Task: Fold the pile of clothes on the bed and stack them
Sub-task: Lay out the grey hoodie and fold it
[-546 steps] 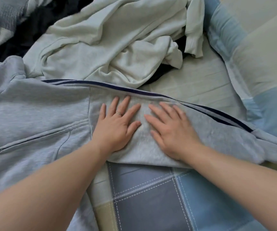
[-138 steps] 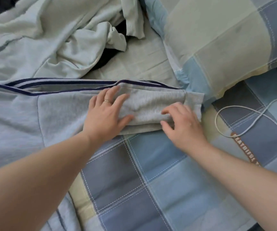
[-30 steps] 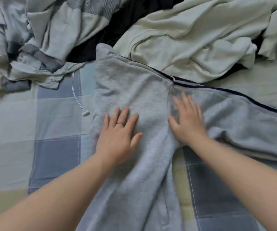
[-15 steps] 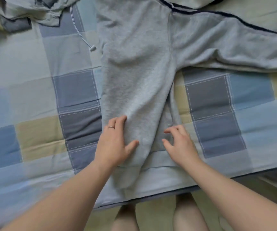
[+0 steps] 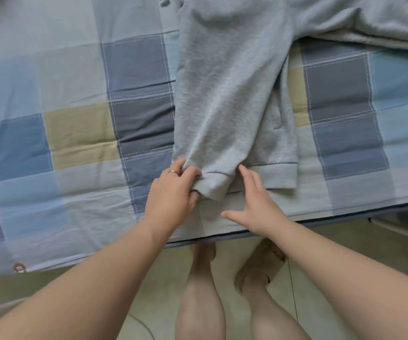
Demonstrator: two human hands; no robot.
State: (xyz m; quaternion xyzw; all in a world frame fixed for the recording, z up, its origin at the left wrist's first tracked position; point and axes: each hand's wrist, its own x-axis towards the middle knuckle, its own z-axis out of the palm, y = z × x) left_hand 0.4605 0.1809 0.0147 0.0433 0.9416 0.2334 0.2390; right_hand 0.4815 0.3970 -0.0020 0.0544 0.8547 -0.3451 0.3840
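Note:
A light grey sweatshirt [image 5: 232,77] lies on the checked bedsheet [image 5: 75,123], its body running from the top of the view down to the bed's near edge. One sleeve reaches off to the upper right. My left hand [image 5: 173,192], with a ring on it, pinches the ribbed hem at its lower left corner, fingers curled into the cloth. My right hand [image 5: 254,204] lies just right of that corner with fingers straight, fingertips touching the hem. The rest of the clothes pile is out of view.
The bed's near edge [image 5: 296,225] runs across the frame below my hands. Beneath it I see a pale floor and my bare legs and feet [image 5: 205,278]. A thin cable [image 5: 292,290] lies on the floor at the right.
My view has dropped toward the bed's edge. Both hands slid down the sweatshirt to its hem, and my left hand has taken hold of the hem's corner.

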